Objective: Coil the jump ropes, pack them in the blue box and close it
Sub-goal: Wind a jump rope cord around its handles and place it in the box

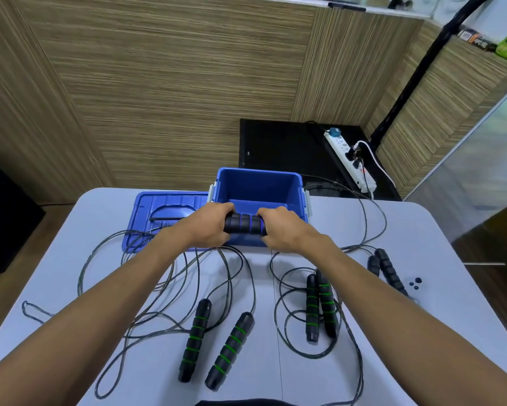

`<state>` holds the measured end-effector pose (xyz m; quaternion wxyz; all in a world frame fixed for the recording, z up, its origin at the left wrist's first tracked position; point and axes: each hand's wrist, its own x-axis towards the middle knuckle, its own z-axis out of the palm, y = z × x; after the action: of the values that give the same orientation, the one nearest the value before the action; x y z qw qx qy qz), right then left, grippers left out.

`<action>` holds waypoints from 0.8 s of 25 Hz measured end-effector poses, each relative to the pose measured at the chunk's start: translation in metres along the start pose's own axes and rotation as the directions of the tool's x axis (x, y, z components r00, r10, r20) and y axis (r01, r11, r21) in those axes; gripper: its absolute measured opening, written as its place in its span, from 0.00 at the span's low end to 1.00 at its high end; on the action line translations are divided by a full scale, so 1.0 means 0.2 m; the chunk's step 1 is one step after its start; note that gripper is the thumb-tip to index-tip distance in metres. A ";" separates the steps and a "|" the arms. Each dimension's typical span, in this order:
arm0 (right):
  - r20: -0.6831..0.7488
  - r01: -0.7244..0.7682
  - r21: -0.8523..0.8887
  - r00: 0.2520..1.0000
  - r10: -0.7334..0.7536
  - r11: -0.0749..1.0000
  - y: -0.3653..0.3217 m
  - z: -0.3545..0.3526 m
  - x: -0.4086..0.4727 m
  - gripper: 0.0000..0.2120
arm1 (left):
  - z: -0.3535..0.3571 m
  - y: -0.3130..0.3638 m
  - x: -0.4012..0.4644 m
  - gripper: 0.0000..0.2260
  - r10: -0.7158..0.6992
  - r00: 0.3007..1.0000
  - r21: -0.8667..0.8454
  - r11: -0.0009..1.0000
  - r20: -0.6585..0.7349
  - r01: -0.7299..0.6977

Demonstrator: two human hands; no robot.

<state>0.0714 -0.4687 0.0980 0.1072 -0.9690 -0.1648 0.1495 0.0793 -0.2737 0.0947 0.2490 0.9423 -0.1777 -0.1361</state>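
While both hands grip one pair of blue-ringed handles held level just in front of the blue box, the step in hand looks like gathering this rope before it goes inside, and doing it well probably means keeping the two handles pressed side by side so the cord can be wound into even loops that will not spring apart. Starting at the left edge of the tabletop, a small loose loop of cord lies alone, and further in a tangle of dark cord sprawls toward the near edge; it would be wise to draw that cord in slowly, since it crosses other strands and could drag them along. At the far left of the tabletop the blue lid lies flat, off the box and touching its left wall. The left hand is curled round the left end of the held handles. Near the near edge, a first green-ringed pair of handles lies uncoiled. The blue box stands open at the far edge, and its visible interior shows no rope, so by judgement nothing is packed yet. The right hand is curled round the right end of the held handles. Right of centre a second green-ringed pair rests amid loose loops, and toward the right edge another dark pair of handles lies with its cord trailing off the far edge.
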 end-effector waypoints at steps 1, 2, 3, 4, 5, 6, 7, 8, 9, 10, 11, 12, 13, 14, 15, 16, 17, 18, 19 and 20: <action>0.010 -0.006 0.023 1.000 0.005 1.000 0.01 -0.01 0.01 0.07 | 0.00 -0.02 0.00 0.22 0.001 0.999 -0.117 0.993 -0.040 -0.006; 0.017 -0.022 0.059 1.000 0.021 0.998 0.03 -0.03 0.02 0.06 | 0.01 -0.04 -0.01 0.28 -0.015 0.995 -0.234 0.972 -0.096 -0.008; 0.018 -0.046 0.108 0.999 0.044 0.993 0.05 -0.06 0.03 0.06 | 0.02 -0.07 -0.02 0.30 -0.053 0.987 -0.319 0.948 -0.151 0.002; 0.020 -0.079 0.149 0.997 0.077 0.986 0.07 -0.09 0.04 0.07 | 0.05 -0.10 -0.03 0.26 -0.097 0.974 -0.367 0.930 -0.203 0.016; 0.019 -0.103 0.179 0.995 0.102 0.978 0.09 -0.11 0.05 0.09 | 0.09 -0.12 -0.05 0.18 -0.139 0.960 -0.392 0.919 -0.243 0.034; 0.028 -0.126 0.190 0.992 0.123 0.974 0.11 -0.14 0.07 0.09 | 0.13 -0.14 -0.07 0.09 -0.190 0.946 -0.429 0.901 -0.262 0.063; 0.042 -0.145 0.208 0.989 0.139 0.967 0.13 -0.16 0.09 0.09 | 0.17 -0.15 -0.08 0.06 -0.255 0.929 -0.507 0.857 -0.269 0.089; 0.064 -0.172 0.256 0.985 0.161 0.951 0.14 -0.17 0.10 0.08 | 0.21 -0.15 -0.10 0.10 -0.335 0.904 -0.594 0.795 -0.266 0.120; 0.096 -0.202 0.326 0.979 0.180 0.923 0.15 -0.19 0.12 0.05 | 0.26 -0.15 -0.11 0.14 -0.412 0.875 -0.669 0.729 -0.255 0.148; 0.131 -0.234 0.384 0.971 0.198 0.893 0.17 -0.20 0.13 0.04 | 0.29 -0.13 -0.12 0.17 -0.470 0.844 -0.693 0.699 -0.258 0.177; 0.165 -0.262 0.419 0.964 0.211 0.869 0.18 -0.21 0.15 0.07 | 0.32 -0.11 -0.13 0.19 -0.500 0.819 -0.665 0.717 -0.280 0.211; 0.190 -0.282 0.429 0.957 0.219 0.858 0.19 -0.21 0.15 0.09 | 0.34 -0.07 -0.13 0.19 -0.512 0.805 -0.613 0.750 -0.300 0.248; 0.206 -0.294 0.442 0.953 0.223 0.847 0.20 -0.20 0.16 0.10 | 0.37 -0.02 -0.14 0.19 -0.508 0.801 -0.578 0.774 -0.319 0.261; 0.213 -0.303 0.455 0.950 0.228 0.837 0.20 -0.20 0.16 0.11 | 0.38 0.03 -0.13 0.18 -0.494 0.807 -0.567 0.784 -0.324 0.252; 0.217 -0.309 0.472 0.948 0.231 0.825 0.20 -0.20 0.16 0.12 | 0.40 0.07 -0.12 0.17 -0.472 0.821 -0.546 0.801 -0.321 0.247; 0.218 -0.313 0.484 0.947 0.234 0.817 0.19 -0.20 0.16 0.16 | 0.41 0.11 -0.10 0.15 -0.447 0.840 -0.509 0.823 -0.307 0.253; 0.220 -0.316 0.493 0.947 0.236 0.811 0.18 -0.21 0.16 0.20 | 0.43 0.16 -0.08 0.12 -0.412 0.866 -0.449 0.855 -0.285 0.259; 0.224 -0.322 0.494 0.945 0.240 0.807 0.17 -0.21 0.15 0.24 | 0.44 0.21 -0.07 0.11 -0.376 0.892 -0.395 0.881 -0.250 0.261; 0.230 -0.330 0.490 0.942 0.246 0.807 0.16 -0.22 0.14 0.27 | 0.44 0.26 -0.05 0.10 -0.347 0.913 -0.350 0.900 -0.213 0.260; 0.242 -0.335 0.480 0.939 0.245 0.811 0.14 -0.22 0.13 0.28 | 0.45 0.31 -0.05 0.10 -0.321 0.929 -0.307 0.917 -0.186 0.255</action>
<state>0.1175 -0.4926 0.1252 0.3232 -0.9023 0.0230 0.2843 0.0234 -0.3578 0.0532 0.3747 0.9232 0.0150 -0.0839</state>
